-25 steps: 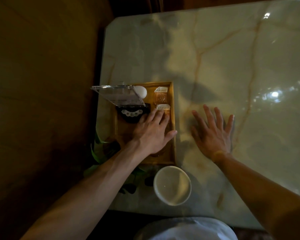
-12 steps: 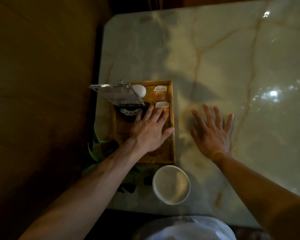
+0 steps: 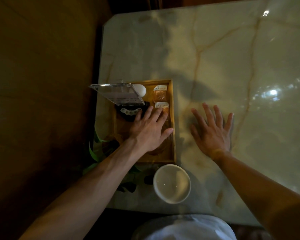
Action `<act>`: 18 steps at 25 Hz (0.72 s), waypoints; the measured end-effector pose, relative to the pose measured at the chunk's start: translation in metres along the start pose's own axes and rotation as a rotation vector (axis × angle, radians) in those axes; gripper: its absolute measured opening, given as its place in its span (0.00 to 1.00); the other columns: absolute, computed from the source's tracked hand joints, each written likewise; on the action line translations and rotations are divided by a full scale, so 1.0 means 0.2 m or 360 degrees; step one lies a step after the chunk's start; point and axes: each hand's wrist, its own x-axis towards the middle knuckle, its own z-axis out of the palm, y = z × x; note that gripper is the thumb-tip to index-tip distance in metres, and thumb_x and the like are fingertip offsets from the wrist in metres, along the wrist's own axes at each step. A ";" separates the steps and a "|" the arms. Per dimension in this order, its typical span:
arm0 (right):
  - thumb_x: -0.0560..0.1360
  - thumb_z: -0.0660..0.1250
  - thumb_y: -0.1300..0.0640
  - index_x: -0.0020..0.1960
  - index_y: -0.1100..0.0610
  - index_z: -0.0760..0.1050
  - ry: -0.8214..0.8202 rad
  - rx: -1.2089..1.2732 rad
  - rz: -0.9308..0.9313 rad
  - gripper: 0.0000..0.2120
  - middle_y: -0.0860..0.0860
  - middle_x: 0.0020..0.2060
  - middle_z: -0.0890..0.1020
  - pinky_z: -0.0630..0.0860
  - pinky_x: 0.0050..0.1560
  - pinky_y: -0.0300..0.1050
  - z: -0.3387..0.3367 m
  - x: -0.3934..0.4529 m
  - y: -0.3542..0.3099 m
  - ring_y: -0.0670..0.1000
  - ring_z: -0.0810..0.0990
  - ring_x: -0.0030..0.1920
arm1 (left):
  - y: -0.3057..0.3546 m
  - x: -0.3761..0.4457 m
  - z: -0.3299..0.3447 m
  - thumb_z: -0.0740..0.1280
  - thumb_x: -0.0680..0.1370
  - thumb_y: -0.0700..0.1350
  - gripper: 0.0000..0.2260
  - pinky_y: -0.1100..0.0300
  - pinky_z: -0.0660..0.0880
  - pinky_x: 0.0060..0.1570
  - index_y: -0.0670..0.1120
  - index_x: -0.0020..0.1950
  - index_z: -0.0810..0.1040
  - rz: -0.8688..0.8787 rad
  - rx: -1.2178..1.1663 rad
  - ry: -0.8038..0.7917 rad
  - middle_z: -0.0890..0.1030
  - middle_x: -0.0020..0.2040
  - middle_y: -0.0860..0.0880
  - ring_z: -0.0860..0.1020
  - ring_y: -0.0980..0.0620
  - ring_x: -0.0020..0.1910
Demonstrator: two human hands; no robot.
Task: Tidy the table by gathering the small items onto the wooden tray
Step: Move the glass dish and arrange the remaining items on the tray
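Left hand (image 3: 149, 130) fingers (image 3: 160, 113), spread and grasping nothing, rest on the orange sachets (image 3: 160, 94) inside the rectangular wooden tray (image 3: 173, 118); right hand (image 3: 212, 130) lies flat, empty, on the bare marble counter (image 3: 232, 66); gathering appears nearly complete.

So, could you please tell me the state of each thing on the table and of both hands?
wooden tray: flat on the table, holding items
clear box lid: open, raised
white egg-shaped thing: on the tray
two orange packets: flat on the tray
white bowl: upright, off the tray
left hand: open, over the tray
right hand: open, flat on the marble
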 end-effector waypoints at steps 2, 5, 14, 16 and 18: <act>0.79 0.43 0.35 0.77 0.39 0.48 -0.0001 -0.0005 0.0000 0.27 0.49 0.79 0.48 0.41 0.72 0.72 0.00 0.00 0.00 0.57 0.43 0.78 | 0.00 -0.01 -0.02 0.45 0.80 0.65 0.29 0.40 0.54 0.73 0.52 0.77 0.55 0.0015 -0.0039 0.0009 0.56 0.79 0.49 0.52 0.45 0.78; 0.79 0.43 0.35 0.77 0.39 0.48 -0.0011 -0.0013 -0.0012 0.28 0.49 0.79 0.48 0.41 0.72 0.72 0.00 0.00 0.00 0.58 0.43 0.78 | -0.01 -0.04 -0.07 0.51 0.81 0.61 0.24 0.45 0.67 0.65 0.51 0.73 0.65 0.0136 -0.0100 0.0311 0.69 0.71 0.47 0.67 0.46 0.70; 0.78 0.42 0.34 0.78 0.39 0.40 -0.0099 -0.0024 -0.0042 0.30 0.49 0.79 0.41 0.39 0.71 0.74 0.00 -0.05 -0.01 0.58 0.37 0.78 | -0.08 -0.04 -0.18 0.65 0.79 0.40 0.22 0.52 0.71 0.44 0.54 0.71 0.68 0.0215 0.0028 0.0000 0.71 0.63 0.47 0.77 0.45 0.54; 0.78 0.43 0.33 0.77 0.38 0.39 -0.0092 -0.0045 -0.0028 0.31 0.50 0.79 0.41 0.38 0.71 0.74 0.02 -0.10 -0.02 0.58 0.36 0.77 | -0.08 -0.03 -0.18 0.65 0.78 0.37 0.22 0.53 0.68 0.38 0.53 0.70 0.70 0.0227 0.0083 0.0007 0.72 0.62 0.46 0.78 0.44 0.50; 0.78 0.44 0.33 0.77 0.37 0.39 -0.0082 -0.0059 -0.0008 0.31 0.50 0.79 0.42 0.38 0.70 0.74 0.05 -0.14 -0.04 0.59 0.37 0.77 | -0.07 -0.02 -0.18 0.65 0.78 0.38 0.19 0.53 0.67 0.37 0.52 0.68 0.72 0.0243 0.0100 0.0053 0.74 0.58 0.46 0.78 0.44 0.47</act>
